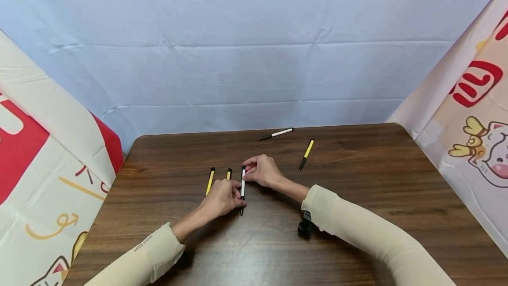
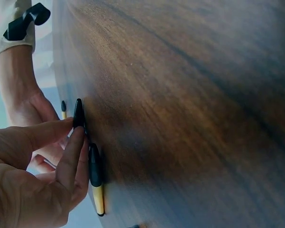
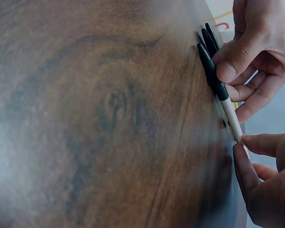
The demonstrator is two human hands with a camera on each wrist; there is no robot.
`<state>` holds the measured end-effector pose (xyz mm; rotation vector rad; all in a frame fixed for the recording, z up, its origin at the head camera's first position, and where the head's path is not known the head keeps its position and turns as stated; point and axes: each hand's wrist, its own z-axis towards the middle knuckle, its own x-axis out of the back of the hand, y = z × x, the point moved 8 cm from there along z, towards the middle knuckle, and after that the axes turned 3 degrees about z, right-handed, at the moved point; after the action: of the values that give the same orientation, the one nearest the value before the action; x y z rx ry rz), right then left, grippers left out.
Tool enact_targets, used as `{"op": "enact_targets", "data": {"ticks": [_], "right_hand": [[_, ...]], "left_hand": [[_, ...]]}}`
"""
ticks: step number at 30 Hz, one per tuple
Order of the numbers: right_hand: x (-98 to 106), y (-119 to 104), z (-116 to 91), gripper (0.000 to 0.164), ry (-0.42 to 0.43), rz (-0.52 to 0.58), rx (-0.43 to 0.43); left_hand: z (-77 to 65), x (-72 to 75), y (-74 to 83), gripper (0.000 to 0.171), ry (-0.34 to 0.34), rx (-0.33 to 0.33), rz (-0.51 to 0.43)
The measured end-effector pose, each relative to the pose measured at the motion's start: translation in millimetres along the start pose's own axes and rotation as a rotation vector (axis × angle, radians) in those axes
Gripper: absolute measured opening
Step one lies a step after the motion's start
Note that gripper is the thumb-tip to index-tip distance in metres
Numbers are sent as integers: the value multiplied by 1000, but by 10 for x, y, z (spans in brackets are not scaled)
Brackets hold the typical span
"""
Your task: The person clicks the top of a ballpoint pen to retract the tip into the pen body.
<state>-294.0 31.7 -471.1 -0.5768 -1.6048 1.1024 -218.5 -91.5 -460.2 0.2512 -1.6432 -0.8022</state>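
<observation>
White ballpoint pen (image 1: 243, 182) is held near the middle of the counter (image 1: 349, 224), just R of two yellow pens, i.e. the outer one (image 1: 210, 181) and the inner one (image 1: 229, 174), the latter partly hidden. Both hands are on it: black grip section nr the tip is pinched b/w thumb & finger of the L hand (image 1: 223, 198); far end of the white barrel is pinched by the R hand (image 1: 265, 171). Whether the barrel is fully down on the counter can't be told.

Step in hand is judged to be lining up the white pen w/ the yellow pair. Best done w/ light pressure at both ends, so that angle is set by one hand & position by the other; spacing should be matched to the gap b/w the yellows, and their ends used as a ref. Fingers should be lifted straight up, one hand at a time, as a round barrel may roll; the L knuckles should be kept off the inner yellow pen.

Orientation: black tip is pointed twd the person, button end away. Long axis is run near-to-far, approx. parallel to the yellows, w/ v. slight lean.
</observation>
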Motion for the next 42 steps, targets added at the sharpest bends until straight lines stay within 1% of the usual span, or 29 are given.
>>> {"op": "enact_targets", "data": {"ticks": [11, 18, 20, 28, 32, 35, 42], "right_hand": [[24, -21, 2, 35, -6, -19, 12], [59, -36, -25, 34, 5, -22, 31], [72, -32, -31, 34, 11, -24, 28], [173, -28, -68, 39, 34, -11, 20], [259, -23, -74, 41, 49, -15, 27], [327, -3, -77, 43, 57, -27, 36], [503, 60, -94, 46, 80, -58, 57]], "left_hand": [[16, 15, 2, 45, 9, -15, 3], [-3, 42, 35, 32, 0, -31, -13], [-5, 59, 45, 31, 5, -32, -7], [36, 166, 75, 24, 56, -21, 23], [93, 232, 85, 28, 96, -12, 42], [137, 277, 89, 35, 126, -15, 62], [239, 374, 73, 48, 164, -6, 109]]}}
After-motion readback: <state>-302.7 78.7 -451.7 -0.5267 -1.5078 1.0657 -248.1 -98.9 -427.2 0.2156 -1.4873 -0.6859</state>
